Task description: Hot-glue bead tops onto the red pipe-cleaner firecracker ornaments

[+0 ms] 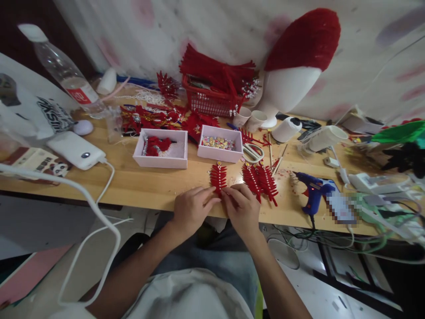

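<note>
A small red pipe-cleaner firecracker string [218, 176] lies on the wooden table [149, 181] near its front edge. My left hand [191, 208] and my right hand [241, 208] meet at its lower end, fingertips pinched on it. Two more red firecracker strings [260, 180] lie just right of my right hand. Behind them stand a white box with red pieces [161, 147] and a white box of small coloured beads [220, 143].
A blue glue gun [312, 192] rests at the right. Scissors [253, 152], paper cups [249, 118], a red basket of pipe cleaners [212, 95], a mannequin head with a red cap [295, 66], a water bottle [63, 68] and a white power bank [76, 149] crowd the table.
</note>
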Action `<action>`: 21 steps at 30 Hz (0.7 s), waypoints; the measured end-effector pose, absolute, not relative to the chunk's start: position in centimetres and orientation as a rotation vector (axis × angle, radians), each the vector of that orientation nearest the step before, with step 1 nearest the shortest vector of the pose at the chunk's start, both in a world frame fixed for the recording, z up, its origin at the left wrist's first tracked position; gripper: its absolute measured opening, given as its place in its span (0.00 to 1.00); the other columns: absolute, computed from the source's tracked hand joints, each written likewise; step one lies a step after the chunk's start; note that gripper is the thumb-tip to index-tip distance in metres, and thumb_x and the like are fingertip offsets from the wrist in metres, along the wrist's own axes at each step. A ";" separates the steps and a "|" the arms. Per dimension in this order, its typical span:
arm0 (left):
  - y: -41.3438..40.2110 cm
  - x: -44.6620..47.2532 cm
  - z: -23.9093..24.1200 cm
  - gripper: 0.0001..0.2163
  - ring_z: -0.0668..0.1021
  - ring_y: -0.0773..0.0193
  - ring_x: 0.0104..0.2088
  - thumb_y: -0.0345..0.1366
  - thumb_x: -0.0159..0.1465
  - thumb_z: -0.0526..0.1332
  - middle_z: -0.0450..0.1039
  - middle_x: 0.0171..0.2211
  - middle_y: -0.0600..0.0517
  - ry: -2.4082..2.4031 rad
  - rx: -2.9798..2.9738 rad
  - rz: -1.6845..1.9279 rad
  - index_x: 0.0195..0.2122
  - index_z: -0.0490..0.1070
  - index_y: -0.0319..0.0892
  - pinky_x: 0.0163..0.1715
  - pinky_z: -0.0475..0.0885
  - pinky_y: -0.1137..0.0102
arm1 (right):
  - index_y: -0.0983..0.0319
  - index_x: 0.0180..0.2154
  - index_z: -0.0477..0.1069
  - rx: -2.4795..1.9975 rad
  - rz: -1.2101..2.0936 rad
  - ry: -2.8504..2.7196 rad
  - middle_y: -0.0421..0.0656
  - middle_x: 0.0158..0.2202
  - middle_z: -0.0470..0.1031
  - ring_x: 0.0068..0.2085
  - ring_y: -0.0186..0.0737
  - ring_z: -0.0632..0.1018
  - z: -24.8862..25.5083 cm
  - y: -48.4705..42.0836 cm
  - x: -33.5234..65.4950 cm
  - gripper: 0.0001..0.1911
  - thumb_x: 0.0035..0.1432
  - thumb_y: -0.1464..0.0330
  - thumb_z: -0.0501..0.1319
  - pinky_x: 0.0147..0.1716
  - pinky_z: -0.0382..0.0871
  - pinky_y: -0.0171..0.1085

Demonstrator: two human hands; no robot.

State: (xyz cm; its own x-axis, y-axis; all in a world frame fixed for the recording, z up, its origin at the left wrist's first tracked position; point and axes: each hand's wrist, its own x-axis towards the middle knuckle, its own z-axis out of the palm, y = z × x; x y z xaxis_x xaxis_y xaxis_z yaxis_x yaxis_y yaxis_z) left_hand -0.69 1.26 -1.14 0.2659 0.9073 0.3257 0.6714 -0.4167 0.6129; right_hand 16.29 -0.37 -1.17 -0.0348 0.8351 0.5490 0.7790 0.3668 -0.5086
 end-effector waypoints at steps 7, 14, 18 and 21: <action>1.6 -0.2 -1.1 0.16 0.82 0.58 0.39 0.42 0.61 0.68 0.82 0.39 0.49 1.535 2.284 0.707 0.50 0.77 0.45 0.35 0.72 0.69 | 0.61 0.38 0.79 -1.450 0.103 -1.833 0.43 0.33 0.74 0.34 0.36 0.75 -1.7 -0.4 16.2 0.09 0.65 0.71 0.60 0.33 0.69 0.36; 1.6 -0.3 -1.0 0.16 0.81 0.57 0.39 0.42 0.62 0.68 0.82 0.40 0.49 1.529 2.250 0.688 0.50 0.77 0.46 0.36 0.71 0.68 | 0.59 0.39 0.80 -1.434 0.132 -1.804 0.43 0.33 0.75 0.33 0.35 0.75 -1.7 -0.6 16.2 0.10 0.64 0.72 0.60 0.32 0.70 0.36; 1.6 -0.2 -0.9 0.15 0.81 0.57 0.40 0.42 0.62 0.68 0.81 0.40 0.48 1.523 2.248 0.688 0.50 0.77 0.45 0.36 0.71 0.68 | 0.60 0.42 0.79 -1.444 0.122 -1.797 0.44 0.35 0.74 0.35 0.36 0.75 -1.4 -1.0 16.3 0.11 0.63 0.74 0.59 0.35 0.70 0.37; 1.7 -0.2 -1.0 0.15 0.81 0.57 0.39 0.41 0.62 0.68 0.81 0.40 0.49 1.512 2.257 0.700 0.49 0.77 0.45 0.35 0.71 0.68 | 0.60 0.44 0.78 -1.410 0.118 -1.814 0.44 0.37 0.72 0.36 0.36 0.75 -1.2 -1.3 16.4 0.13 0.61 0.76 0.58 0.35 0.70 0.37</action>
